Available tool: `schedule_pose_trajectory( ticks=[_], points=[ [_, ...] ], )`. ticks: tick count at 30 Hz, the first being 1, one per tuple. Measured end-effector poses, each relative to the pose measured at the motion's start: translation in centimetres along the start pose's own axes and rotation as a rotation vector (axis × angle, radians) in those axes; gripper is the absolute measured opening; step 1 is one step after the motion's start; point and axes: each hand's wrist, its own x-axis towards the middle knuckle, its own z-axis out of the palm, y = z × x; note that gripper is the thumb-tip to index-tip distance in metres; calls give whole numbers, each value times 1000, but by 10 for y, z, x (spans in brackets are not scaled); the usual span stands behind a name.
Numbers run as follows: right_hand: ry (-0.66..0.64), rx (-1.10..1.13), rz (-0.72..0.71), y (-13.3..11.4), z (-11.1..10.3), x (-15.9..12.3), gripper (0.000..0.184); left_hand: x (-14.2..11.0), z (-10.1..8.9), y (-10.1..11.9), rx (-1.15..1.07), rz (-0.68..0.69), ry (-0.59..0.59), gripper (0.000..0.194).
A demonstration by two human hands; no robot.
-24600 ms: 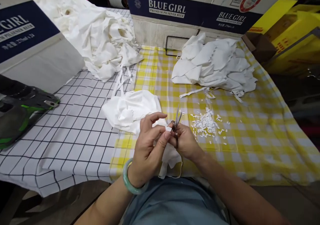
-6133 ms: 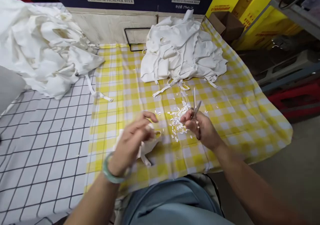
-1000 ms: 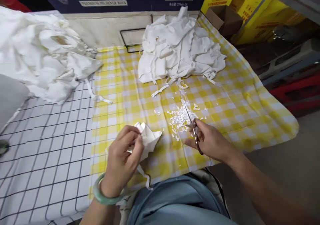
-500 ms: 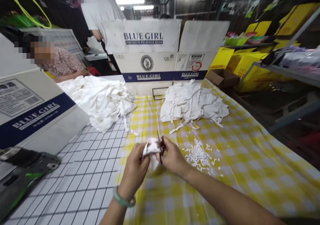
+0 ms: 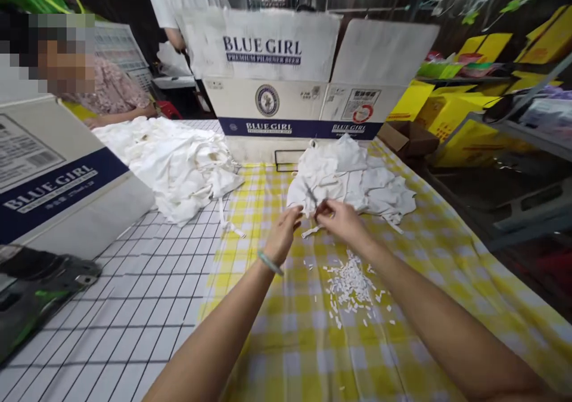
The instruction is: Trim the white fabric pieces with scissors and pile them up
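In the head view, my right hand (image 5: pixel 343 222) is closed around a small pair of scissors (image 5: pixel 311 195), blades pointing up and to the left over the cloth. My left hand (image 5: pixel 285 234), with a pale green bangle at its wrist, is at the near left edge of the right pile of white cloth pieces (image 5: pixel 370 184). Its fingers reach forward, slightly apart, and no cloth shows between them. A strap with a small end piece hangs from this pile, between my hands. Small white clippings (image 5: pixel 353 283) lie scattered on the yellow checked tablecloth (image 5: pixel 286 342) below my right hand.
A larger white cloth heap (image 5: pixel 174 164) lies at the left. Behind stands a Blue Girl carton (image 5: pixel 268 101); another carton (image 5: pixel 67 181) and a dark green-trimmed tool (image 5: pixel 40 295) are at the left. One person sits at the far left; another stands behind the carton.
Both hands have moved forward to the right pile. The white piece held in my left hand has left it, and the pile now looks taller at the back. The scissors stay in my right hand.
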Motion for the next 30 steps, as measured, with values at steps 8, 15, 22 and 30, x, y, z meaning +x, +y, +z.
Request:
schedule_pose_trajectory(
  ticks=[8,15,22,30],
  points=[
    [-385,-261,-85,-19,66,-30,17,-108,-35,-18,131,13,-292,20],
    [-426,-394,-207,-38,56,-33,18,-87,-84,-32,235,-66,51,20],
    [-273,-118,-419,-142,158,86,30,17,-159,-74,337,-340,641,49],
    [-27,109,-99,-230,263,237,77,102,-221,-132,330,-517,869,72]
  ],
)
